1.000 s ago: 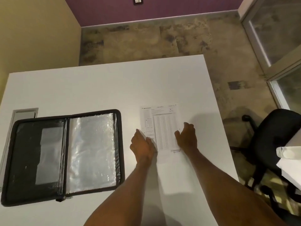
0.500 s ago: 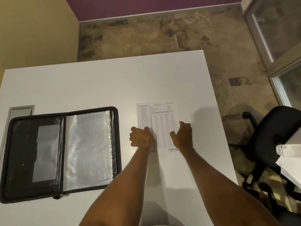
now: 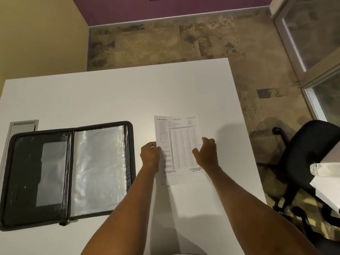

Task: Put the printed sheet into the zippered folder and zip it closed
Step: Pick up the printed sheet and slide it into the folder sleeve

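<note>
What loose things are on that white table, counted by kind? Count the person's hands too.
zippered folder, lying open: 1
printed sheet: 1
hands at the sheet's edges: 2 (left hand, right hand)
Total: 4

Both bare arms reach forward from the near edge, side by side and a little apart. The left forearm (image 3: 117, 218) runs up to the left hand (image 3: 150, 155), which shows its back to the camera. Its fingers are curled and pinch the left edge of the printed sheet (image 3: 179, 144). The right forearm (image 3: 257, 208) comes from the near right. The right hand (image 3: 207, 153) holds the right edge of the sheet, with its thumb spread to the left on the paper and its fingers bent over the edge.
</note>
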